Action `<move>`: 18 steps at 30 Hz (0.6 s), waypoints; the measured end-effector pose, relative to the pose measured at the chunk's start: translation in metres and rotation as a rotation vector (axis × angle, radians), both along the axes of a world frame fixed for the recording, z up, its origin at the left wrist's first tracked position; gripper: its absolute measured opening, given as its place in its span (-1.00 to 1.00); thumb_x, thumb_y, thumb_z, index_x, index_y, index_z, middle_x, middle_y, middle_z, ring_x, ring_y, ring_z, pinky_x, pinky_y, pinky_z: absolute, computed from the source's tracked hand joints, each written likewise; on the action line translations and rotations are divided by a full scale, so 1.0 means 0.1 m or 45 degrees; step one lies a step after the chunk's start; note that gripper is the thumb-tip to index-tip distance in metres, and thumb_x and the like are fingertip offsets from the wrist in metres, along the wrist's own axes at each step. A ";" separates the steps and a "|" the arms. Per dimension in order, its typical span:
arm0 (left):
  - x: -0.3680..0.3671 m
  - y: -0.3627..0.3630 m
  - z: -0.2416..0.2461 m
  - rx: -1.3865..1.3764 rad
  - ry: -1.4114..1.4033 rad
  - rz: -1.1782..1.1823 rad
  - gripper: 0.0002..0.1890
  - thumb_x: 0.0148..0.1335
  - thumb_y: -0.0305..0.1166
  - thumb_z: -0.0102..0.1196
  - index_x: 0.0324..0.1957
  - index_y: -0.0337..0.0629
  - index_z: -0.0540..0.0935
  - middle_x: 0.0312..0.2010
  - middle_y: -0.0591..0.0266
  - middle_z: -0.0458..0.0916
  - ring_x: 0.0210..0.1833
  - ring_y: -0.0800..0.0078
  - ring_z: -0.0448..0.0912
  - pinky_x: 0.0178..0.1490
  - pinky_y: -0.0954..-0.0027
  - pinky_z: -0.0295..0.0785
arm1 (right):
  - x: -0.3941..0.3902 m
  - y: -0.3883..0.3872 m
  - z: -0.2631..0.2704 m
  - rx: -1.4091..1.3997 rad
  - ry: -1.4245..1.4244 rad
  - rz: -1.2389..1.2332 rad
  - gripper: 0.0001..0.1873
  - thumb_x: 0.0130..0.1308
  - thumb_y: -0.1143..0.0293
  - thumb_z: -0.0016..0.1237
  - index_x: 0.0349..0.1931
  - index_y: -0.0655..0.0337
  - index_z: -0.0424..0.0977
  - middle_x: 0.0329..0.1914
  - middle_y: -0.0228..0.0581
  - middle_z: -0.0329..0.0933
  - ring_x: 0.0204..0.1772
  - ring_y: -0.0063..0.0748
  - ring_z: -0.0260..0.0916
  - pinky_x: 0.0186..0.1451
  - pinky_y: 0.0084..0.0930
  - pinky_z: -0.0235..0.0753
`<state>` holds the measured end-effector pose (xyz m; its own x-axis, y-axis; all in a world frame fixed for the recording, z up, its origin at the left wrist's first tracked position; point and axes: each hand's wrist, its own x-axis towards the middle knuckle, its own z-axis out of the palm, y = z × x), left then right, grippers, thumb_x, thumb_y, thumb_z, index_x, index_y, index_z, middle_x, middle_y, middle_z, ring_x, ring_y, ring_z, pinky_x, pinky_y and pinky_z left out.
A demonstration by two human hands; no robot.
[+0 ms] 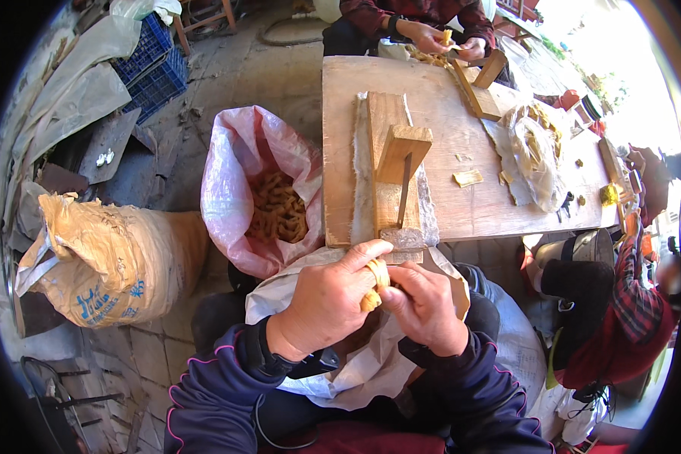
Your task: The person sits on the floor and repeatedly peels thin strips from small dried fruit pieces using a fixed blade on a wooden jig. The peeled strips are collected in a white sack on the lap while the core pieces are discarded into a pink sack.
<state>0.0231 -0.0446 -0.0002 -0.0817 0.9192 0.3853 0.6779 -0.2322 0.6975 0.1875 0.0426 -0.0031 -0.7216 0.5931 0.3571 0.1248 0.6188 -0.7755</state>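
Observation:
Over my lap, my left hand (pixel 329 295) grips a yellow folded strip (pixel 379 274) wound into a small bundle; its material is unclear. On the bundle's other side, my right hand (pixel 425 301) pinches it between thumb and fingers. Beneath both hands a white sack (pixel 340 389) lies open across my lap, its contents mostly hidden. Just beyond my hands, a wooden stand (pixel 393 113) with an upright block (pixel 403 153) and a thin metal blade (pixel 404 193) rests at the table's near end.
On the plywood table (pixel 448 215) lie a loose yellow piece (pixel 467 178), a second wooden stand (pixel 476 93) and a plastic bag of strips (pixel 536 153). A pink-white sack (pixel 227 187) holds brown-yellow pieces at left, beside a paper sack (pixel 119 267). One person (pixel 414 28) works opposite; another (pixel 618 329) sits right.

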 end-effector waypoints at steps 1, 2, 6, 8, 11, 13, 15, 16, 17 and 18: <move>0.01 0.00 0.00 0.016 0.035 -0.004 -0.82 0.03 -0.58 0.22 -0.26 -0.31 0.64 0.04 0.14 0.60 -0.16 0.19 0.68 -0.14 0.31 0.60 | -0.02 -0.02 -0.01 0.132 -0.084 0.009 -0.81 0.30 0.37 0.12 -0.31 0.35 0.54 -0.45 -0.09 0.52 -0.48 -0.09 0.50 -0.44 -0.35 0.47; 0.02 0.01 0.00 0.034 0.078 -0.008 -0.83 0.02 -0.60 0.21 -0.28 -0.32 0.62 0.03 0.14 0.61 -0.17 0.20 0.68 -0.15 0.31 0.60 | -0.04 -0.03 -0.02 0.142 -0.121 -0.027 -0.81 0.30 0.36 0.10 -0.37 0.33 0.51 -0.48 -0.06 0.50 -0.44 0.04 0.49 -0.44 -0.28 0.47; -0.03 0.04 0.02 0.181 -0.143 -0.140 -0.95 0.14 -0.59 0.16 -0.33 -0.34 0.60 -0.04 0.08 0.61 -0.22 0.24 0.67 -0.19 0.33 0.58 | -0.01 -0.07 -0.01 -0.498 -0.172 -0.097 -0.68 0.43 0.24 -0.02 -0.42 0.32 0.50 -0.64 -0.25 0.39 -0.57 -0.45 0.34 -0.50 -0.42 0.33; -0.11 0.03 0.06 0.198 -0.427 -0.226 -0.91 0.26 -0.53 0.12 -0.31 -0.38 0.61 -0.06 0.02 0.61 -0.20 0.32 0.65 -0.18 0.36 0.55 | 0.07 -0.07 0.01 -1.152 -0.090 0.063 -0.58 0.47 0.12 -0.08 -0.43 0.30 0.49 -0.62 -0.39 0.35 -0.57 -0.59 0.19 -0.51 -0.54 0.20; -0.25 -0.06 0.13 0.187 -1.012 -0.166 -0.88 0.28 -0.50 0.13 -0.28 -0.41 0.63 -0.09 0.03 0.62 -0.19 0.39 0.62 -0.12 0.41 0.52 | 0.17 -0.04 0.00 -1.572 0.042 0.317 -0.47 0.47 -0.05 -0.14 -0.44 0.28 0.49 -0.59 -0.51 0.30 -0.58 -0.70 0.00 -0.49 -0.66 -0.02; -0.29 -0.06 0.13 0.123 -1.039 -0.092 -0.84 0.29 -0.45 0.16 -0.28 -0.41 0.64 -0.13 0.04 0.63 -0.17 0.44 0.60 -0.10 0.44 0.50 | 0.18 -0.02 -0.03 -1.692 0.153 0.366 -0.45 0.43 -0.07 -0.08 -0.45 0.31 0.49 -0.61 -0.38 0.32 -0.59 -0.68 -0.01 -0.50 -0.62 -0.04; -0.32 -0.04 0.11 0.060 -0.886 0.018 -0.82 0.29 -0.42 0.18 -0.30 -0.41 0.64 -0.14 0.04 0.63 -0.17 0.44 0.59 -0.10 0.44 0.49 | 0.16 0.00 -0.06 -1.697 0.151 0.313 -0.49 0.45 -0.03 -0.10 -0.48 0.28 0.46 -0.67 -0.49 0.21 -0.62 -0.70 -0.08 -0.53 -0.61 -0.09; -0.35 -0.02 0.10 0.031 -0.747 -0.006 -0.78 0.30 -0.36 0.20 -0.22 -0.39 0.63 -0.16 0.09 0.64 -0.16 0.46 0.59 -0.10 0.45 0.49 | 0.15 0.02 -0.07 -1.725 0.139 0.275 -0.50 0.46 -0.02 -0.10 -0.48 0.27 0.45 -0.68 -0.52 0.17 -0.63 -0.70 -0.10 -0.54 -0.61 -0.10; -0.36 -0.02 0.09 -0.108 -0.972 -0.068 -0.77 0.30 -0.36 0.20 -0.18 -0.38 0.62 -0.17 0.12 0.64 -0.16 0.47 0.60 -0.10 0.47 0.49 | 0.14 0.04 -0.06 -1.751 0.128 0.238 -0.50 0.46 0.00 -0.11 -0.49 0.26 0.45 -0.69 -0.54 0.14 -0.64 -0.70 -0.13 -0.54 -0.61 -0.12; -0.38 0.00 0.07 -0.335 -1.156 -0.104 -0.75 0.30 -0.35 0.21 -0.14 -0.37 0.61 -0.17 0.14 0.64 -0.16 0.48 0.60 -0.10 0.48 0.49 | 0.11 0.04 -0.05 -1.761 0.142 0.180 -0.53 0.48 0.04 -0.11 -0.50 0.25 0.44 -0.71 -0.58 0.06 -0.65 -0.72 -0.18 -0.55 -0.62 -0.15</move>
